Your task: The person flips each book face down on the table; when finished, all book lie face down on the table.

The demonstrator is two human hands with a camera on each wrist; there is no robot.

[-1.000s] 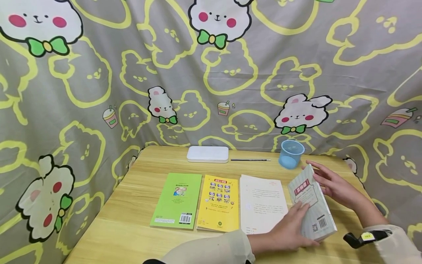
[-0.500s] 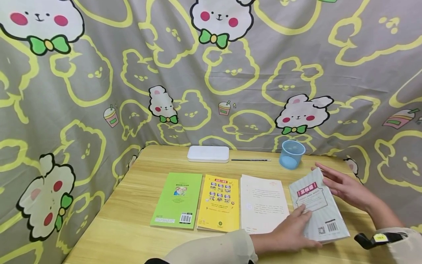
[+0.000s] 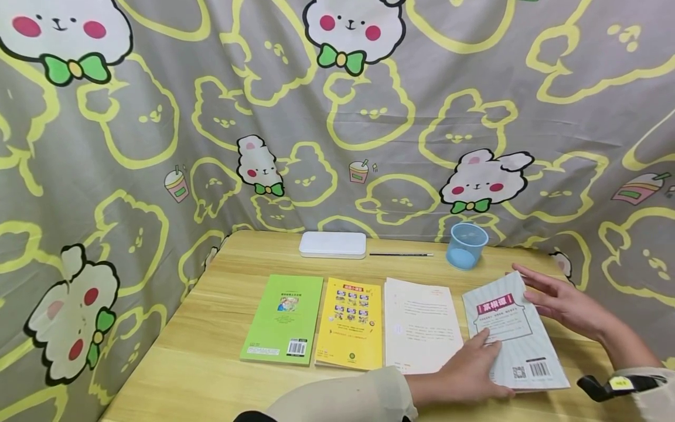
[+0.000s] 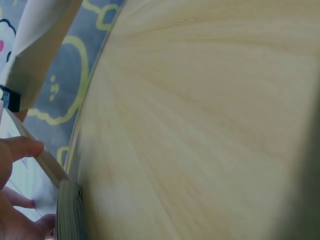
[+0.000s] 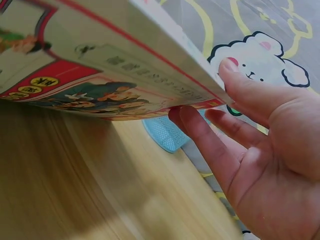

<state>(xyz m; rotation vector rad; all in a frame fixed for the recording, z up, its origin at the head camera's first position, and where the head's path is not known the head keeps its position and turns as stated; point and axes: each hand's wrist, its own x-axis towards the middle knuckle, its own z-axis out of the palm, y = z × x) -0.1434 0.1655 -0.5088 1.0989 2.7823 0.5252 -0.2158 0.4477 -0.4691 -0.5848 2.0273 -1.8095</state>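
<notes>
A light grey-blue book (image 3: 506, 334) with a red title label and a barcode is tilted above the right part of the table, held between both hands. The left hand (image 3: 469, 369) grips its lower left side, fingers on the cover. In the left wrist view, the left hand (image 4: 15, 190) is beside the book's pages. The right hand (image 3: 569, 305) holds the book's upper right edge. In the right wrist view, the right hand (image 5: 255, 135) pinches that edge between thumb and fingers, and the book's illustrated cover (image 5: 95, 85) faces down.
Left of the held book lie a white printed booklet (image 3: 419, 322), a yellow book (image 3: 349, 334) and a green book (image 3: 282, 328) in a row. Behind stand a white case (image 3: 332, 244), a pencil (image 3: 401, 254) and a blue mesh cup (image 3: 466, 246). A patterned curtain (image 3: 316, 129) surrounds the table.
The book has turned flatter, its right side swinging outward and down so more of the grey-blue cover shows. The right hand has moved right with it; the left hand has barely shifted.
</notes>
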